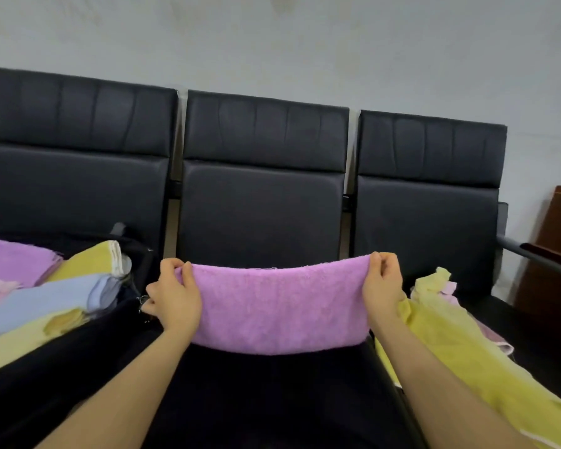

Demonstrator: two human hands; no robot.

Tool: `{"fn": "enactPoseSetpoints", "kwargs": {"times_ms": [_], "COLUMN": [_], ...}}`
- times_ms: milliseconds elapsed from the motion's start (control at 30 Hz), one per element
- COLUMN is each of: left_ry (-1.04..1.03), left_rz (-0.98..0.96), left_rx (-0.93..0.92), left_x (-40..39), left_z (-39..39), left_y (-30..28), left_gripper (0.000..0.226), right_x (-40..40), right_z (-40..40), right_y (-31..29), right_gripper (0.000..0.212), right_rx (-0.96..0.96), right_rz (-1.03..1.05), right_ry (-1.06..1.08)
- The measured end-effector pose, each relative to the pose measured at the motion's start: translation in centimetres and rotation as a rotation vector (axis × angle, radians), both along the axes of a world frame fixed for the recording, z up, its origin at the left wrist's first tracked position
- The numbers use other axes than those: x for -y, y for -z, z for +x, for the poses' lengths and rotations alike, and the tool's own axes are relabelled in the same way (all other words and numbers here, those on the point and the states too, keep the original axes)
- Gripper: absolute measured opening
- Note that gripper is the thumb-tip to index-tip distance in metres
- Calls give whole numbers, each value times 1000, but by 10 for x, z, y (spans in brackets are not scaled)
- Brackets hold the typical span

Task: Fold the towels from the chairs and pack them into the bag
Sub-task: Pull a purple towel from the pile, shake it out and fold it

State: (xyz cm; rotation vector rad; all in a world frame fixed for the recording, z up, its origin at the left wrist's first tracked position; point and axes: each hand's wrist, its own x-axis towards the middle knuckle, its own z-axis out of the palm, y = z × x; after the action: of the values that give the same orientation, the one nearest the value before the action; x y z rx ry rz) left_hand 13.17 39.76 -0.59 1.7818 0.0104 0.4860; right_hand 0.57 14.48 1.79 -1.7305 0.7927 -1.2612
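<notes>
A purple towel (279, 306) hangs stretched between my hands above the middle black chair (259, 209). My left hand (172, 296) pinches its upper left corner and my right hand (382, 286) pinches its upper right corner. On the left chair a black bag (133, 254) stands open, holding folded towels: purple (13, 260), yellow (88, 260), light blue (46, 299) and pale yellow. A loose yellow towel (460, 345) lies spread on the right chair, partly under my right forearm, with a pink towel (496, 338) beneath it.
Three black padded chairs stand in a row against a pale wall (272, 43). A metal armrest (531, 254) ends the right chair. A brown wooden cabinet (554, 247) stands at the far right.
</notes>
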Motion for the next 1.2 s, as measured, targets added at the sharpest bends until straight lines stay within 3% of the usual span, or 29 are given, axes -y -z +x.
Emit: {"fn": "enactPoseSetpoints", "kwargs": {"times_ms": [233, 433, 600, 833, 967, 1033, 1133, 1200], "left_ry": [19, 82, 64, 17, 42, 89, 244, 362], "left_rz": [460, 735, 783, 889, 1007, 1020, 1075, 1166], "left_rx": [5, 24, 126, 136, 176, 240, 311, 182], "left_x": [-10, 3, 26, 54, 64, 66, 69, 68], "left_z": [10, 28, 57, 96, 97, 90, 70, 55], "left_y": [65, 90, 86, 90, 98, 105, 121, 130], "left_gripper": [12, 13, 15, 13, 20, 32, 27, 48], "right_x": [8, 17, 30, 55, 54, 53, 49, 46], "right_z": [-19, -14, 3, 42, 54, 57, 54, 50], "right_y": [68, 102, 99, 93, 95, 106, 119, 120], "right_gripper": [23, 21, 22, 24, 22, 25, 21, 21], "right_rx": [-190, -348, -329, -472, -727, -824, -847, -868], "right_rz": [17, 9, -53, -124, -216, -274, -274, -322], "right_ry": [-53, -51, -5, -2, 22, 50, 1, -28]}}
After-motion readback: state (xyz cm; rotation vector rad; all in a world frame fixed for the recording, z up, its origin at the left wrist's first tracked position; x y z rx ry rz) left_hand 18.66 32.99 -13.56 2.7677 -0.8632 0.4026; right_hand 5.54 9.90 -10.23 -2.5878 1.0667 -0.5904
